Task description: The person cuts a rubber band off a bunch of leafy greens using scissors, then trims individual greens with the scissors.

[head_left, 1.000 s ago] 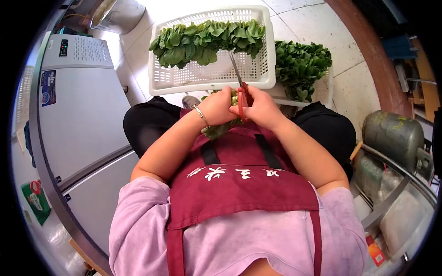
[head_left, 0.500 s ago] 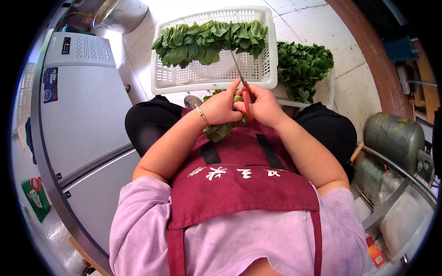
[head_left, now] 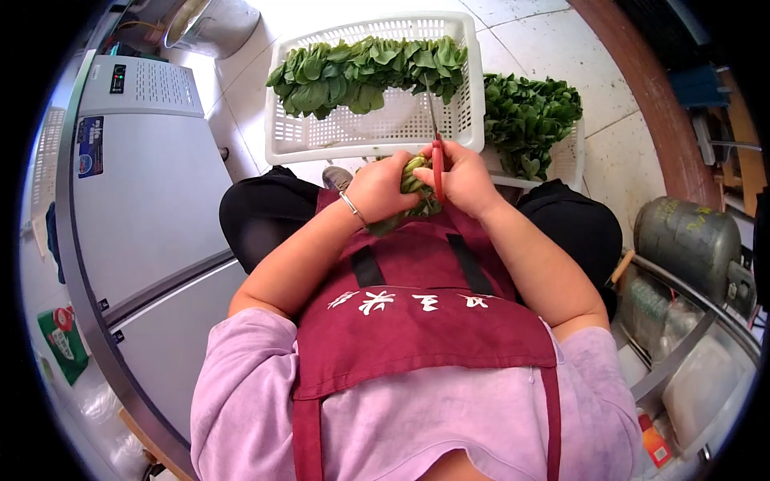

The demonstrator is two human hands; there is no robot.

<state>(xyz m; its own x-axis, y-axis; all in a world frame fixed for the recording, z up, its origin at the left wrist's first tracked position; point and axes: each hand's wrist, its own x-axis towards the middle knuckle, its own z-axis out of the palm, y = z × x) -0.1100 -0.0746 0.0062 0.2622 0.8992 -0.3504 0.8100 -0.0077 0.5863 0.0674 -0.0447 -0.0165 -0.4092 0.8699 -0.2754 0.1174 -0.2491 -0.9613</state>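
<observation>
My left hand [head_left: 380, 189] is closed around a bunch of leafy greens [head_left: 415, 178], its pale green stems showing between my two hands. Some of the bunch's leaves hang below the fingers. Red-handled scissors [head_left: 438, 168] are in my right hand [head_left: 468, 181], with the blades pointing away from me over the near rim of a white plastic basket [head_left: 371, 149]. The right thumb reaches to the stems. Inside the basket, a row of leafy greens [head_left: 361, 72] lies along the far side.
Beside the basket on the right, more leafy greens [head_left: 531, 120] fill a second white basket [head_left: 571, 156]. A grey refrigerator [head_left: 152, 192] stands at left, a metal pot [head_left: 212, 28] behind it. A gas cylinder [head_left: 688, 236] is at right.
The scissors have turned more upright, their blades shifting right. My left hand has drawn slightly back from the blades, and more of the stems shows between the hands.
</observation>
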